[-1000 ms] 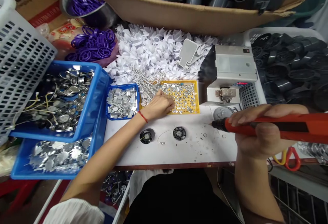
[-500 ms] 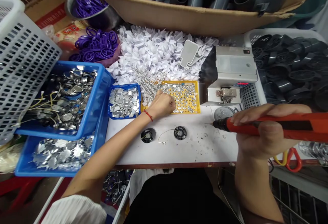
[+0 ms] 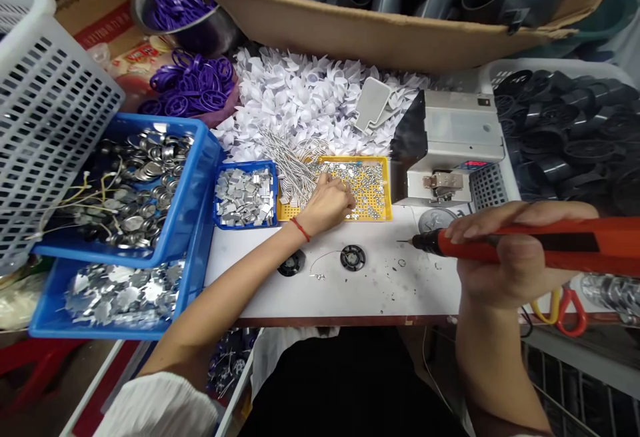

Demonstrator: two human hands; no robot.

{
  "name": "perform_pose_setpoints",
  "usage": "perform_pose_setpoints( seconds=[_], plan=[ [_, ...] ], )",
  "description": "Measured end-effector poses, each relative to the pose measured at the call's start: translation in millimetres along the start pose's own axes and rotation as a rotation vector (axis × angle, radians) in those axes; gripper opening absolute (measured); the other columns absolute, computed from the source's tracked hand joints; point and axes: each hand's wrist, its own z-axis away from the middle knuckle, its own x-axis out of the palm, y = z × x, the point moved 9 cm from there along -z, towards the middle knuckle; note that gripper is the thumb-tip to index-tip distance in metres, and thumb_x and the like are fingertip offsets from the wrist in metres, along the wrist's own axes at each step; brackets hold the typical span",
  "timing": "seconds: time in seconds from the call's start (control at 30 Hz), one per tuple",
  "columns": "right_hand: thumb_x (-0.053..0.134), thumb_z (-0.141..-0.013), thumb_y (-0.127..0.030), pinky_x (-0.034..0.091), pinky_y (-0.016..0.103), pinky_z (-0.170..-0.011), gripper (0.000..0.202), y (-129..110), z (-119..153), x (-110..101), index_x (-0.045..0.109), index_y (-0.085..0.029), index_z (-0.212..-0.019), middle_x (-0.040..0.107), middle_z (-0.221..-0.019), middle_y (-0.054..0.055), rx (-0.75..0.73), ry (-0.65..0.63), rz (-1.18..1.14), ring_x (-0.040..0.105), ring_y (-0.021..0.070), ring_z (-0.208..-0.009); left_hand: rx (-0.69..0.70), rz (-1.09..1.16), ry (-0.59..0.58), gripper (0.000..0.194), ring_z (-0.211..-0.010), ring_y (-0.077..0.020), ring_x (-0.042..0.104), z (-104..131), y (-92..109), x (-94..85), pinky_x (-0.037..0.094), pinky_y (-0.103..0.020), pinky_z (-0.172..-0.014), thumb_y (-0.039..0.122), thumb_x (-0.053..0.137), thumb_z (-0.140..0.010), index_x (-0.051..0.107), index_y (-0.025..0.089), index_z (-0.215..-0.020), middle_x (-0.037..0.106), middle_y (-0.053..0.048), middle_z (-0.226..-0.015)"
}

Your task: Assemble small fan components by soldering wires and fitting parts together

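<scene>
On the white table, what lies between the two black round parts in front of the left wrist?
In the head view, a thin curved wire with a small metal piece at its end lies between the two black round parts; otherwise bare white table.

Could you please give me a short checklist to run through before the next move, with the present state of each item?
1. Left hand is over the yellow tray, fingers among the small silver pieces: ok.
2. A piece is actually pinched in those fingers: cannot tell, the hand hides it.
3. Right hand grips the orange tool, tip level above the white table: ok.
4. Tool tip is clear of both black round parts: ok.
5. The thin wire lies loose between the two black parts: ok.
</scene>
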Motion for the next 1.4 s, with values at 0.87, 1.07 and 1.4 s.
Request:
perform_pose_setpoints(
  seconds=[0.87, 1.07, 1.4],
  plan=[
    [0.073, -0.076, -0.026, 0.048, 0.03, -0.04, 0.021, -3.9, 0.7, -0.8, 0.063, -0.021, -0.093, 0.062, -0.063, -0.004, -0.001, -0.002, -0.001, 0.053, 0.0141, -0.045, -0.122, 0.087, -0.08, 0.018, -0.085, -0.0208, 0.054, -0.7, -7.1, 10.8, 0.026, -0.041, -0.085, 0.013, 0.047, -0.081, 0.062, 0.017, -0.073, 0.064, -0.005, -0.083],
    [0.072, -0.077, -0.029, 0.05, 0.028, -0.038, 0.019, -4.6, -1.4, -2.3, 0.062, -0.023, -0.092, 0.061, -0.061, -0.006, -0.025, -0.013, 0.039, 0.053, 0.0122, -0.042, -0.138, 0.148, -0.115, 0.022, -0.083, -0.0197, 0.054, -0.3, -12.1, 8.9, 0.026, -0.039, -0.084, 0.013, 0.042, -0.086, 0.057, 0.015, -0.07, 0.063, -0.004, -0.08],
    [0.074, -0.073, -0.026, 0.048, 0.03, -0.037, 0.02, -4.0, -0.1, -5.6, 0.063, -0.021, -0.089, 0.062, -0.06, -0.005, -0.005, 0.039, 0.029, 0.052, 0.0141, -0.042, -0.138, 0.145, -0.114, 0.025, -0.082, -0.0204, 0.052, -2.8, -12.7, 13.6, 0.026, -0.039, -0.083, 0.016, 0.04, -0.087, 0.056, 0.016, -0.068, 0.061, -0.004, -0.074]
  ],
)
